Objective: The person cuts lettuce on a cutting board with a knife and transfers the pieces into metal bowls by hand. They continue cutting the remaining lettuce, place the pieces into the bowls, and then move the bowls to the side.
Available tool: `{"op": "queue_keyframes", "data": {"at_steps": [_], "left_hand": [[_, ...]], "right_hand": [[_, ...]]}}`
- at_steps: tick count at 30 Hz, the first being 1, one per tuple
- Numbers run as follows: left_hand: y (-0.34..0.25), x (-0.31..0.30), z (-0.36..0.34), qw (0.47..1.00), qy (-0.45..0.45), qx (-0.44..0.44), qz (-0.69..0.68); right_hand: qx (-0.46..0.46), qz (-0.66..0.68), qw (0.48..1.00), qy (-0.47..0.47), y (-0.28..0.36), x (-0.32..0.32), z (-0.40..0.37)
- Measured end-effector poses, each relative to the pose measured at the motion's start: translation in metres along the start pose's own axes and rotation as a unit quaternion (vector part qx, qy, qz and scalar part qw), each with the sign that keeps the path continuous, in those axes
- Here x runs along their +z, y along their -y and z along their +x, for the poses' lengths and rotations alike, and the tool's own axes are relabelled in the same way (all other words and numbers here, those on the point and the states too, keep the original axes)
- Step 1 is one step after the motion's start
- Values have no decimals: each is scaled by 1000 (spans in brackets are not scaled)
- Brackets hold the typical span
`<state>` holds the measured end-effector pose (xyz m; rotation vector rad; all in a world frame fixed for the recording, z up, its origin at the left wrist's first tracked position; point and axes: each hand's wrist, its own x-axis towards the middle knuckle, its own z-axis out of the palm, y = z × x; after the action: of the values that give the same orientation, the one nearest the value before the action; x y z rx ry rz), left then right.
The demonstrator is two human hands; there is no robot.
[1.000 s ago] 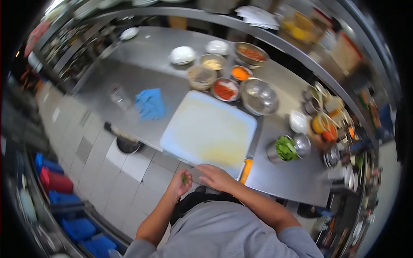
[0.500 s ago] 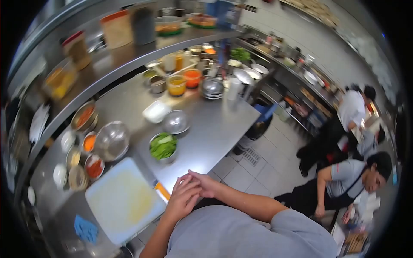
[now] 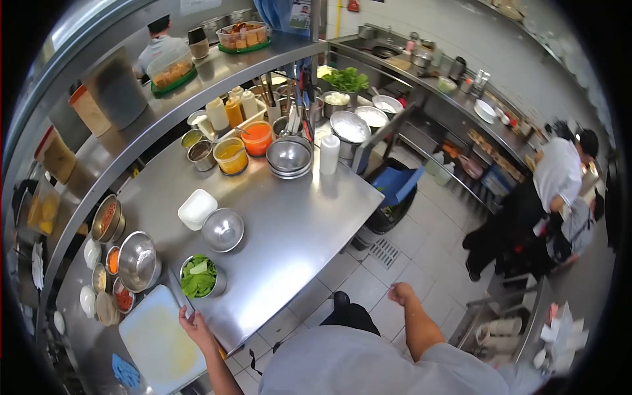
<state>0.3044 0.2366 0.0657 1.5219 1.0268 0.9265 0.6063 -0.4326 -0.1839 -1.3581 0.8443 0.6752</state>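
Observation:
My left hand (image 3: 196,327) hovers at the right edge of the white cutting board (image 3: 155,339), fingers apart and nothing in them. A knife blade (image 3: 180,289) lies along that edge; its orange handle is mostly hidden under my forearm. Just beyond, leafy greens (image 3: 197,276) fill a metal container (image 3: 220,283). My right hand (image 3: 400,293) hangs out to the side above the tiled floor, away from the table. Its fingers are loosely bent, and I see nothing in it.
Metal bowls (image 3: 224,230), a white tub (image 3: 197,209) and sauce containers (image 3: 230,156) stand on the steel table (image 3: 283,257). A blue cloth (image 3: 125,370) lies left of the board. A bin (image 3: 388,204) stands past the table's end. People (image 3: 556,171) work at right.
My hands were together in front of my body and are now apart, left toward the board, right out over the floor. The view has shifted; the nearer co-worker at right is out of sight.

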Motion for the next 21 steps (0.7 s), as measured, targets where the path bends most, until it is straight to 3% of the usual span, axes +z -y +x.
{"op": "queue_keyframes", "data": {"at_steps": [1,2,4,6,7,9,10,12,14,15,17,18,19,21], "left_hand": [[-3,14,-2,997,-26,57,52],[1,27,-2,996,-35,54,57],[21,47,3,983,-5,107,149],[30,59,8,977,-30,106,182],[29,65,8,971,-39,110,210],[23,73,2,967,-44,97,231],[17,76,3,965,-30,94,245],[4,91,-10,958,-79,111,252],[1,92,-22,907,-32,214,361],[15,95,-27,972,31,75,221],[-3,134,-55,972,81,129,178],[-18,153,-66,965,142,81,203],[-24,178,-76,969,192,80,134],[-51,230,-78,925,314,150,155]], "right_hand": [[-31,72,997,17,37,-21,38],[-60,144,987,31,73,-34,68],[-133,183,974,17,179,-25,49],[-81,107,988,-74,276,8,3],[-77,91,991,-63,307,20,6],[-128,-179,946,-237,352,40,14],[-129,-190,947,-226,359,50,14],[-237,-187,953,-36,365,59,15],[-261,-226,933,105,361,100,-35],[-277,-229,913,193,348,122,-61],[-218,-271,875,337,311,166,-100],[-195,-313,847,382,299,192,-129],[-172,-355,815,424,289,217,-152],[-168,-351,808,443,265,254,-155]]}}
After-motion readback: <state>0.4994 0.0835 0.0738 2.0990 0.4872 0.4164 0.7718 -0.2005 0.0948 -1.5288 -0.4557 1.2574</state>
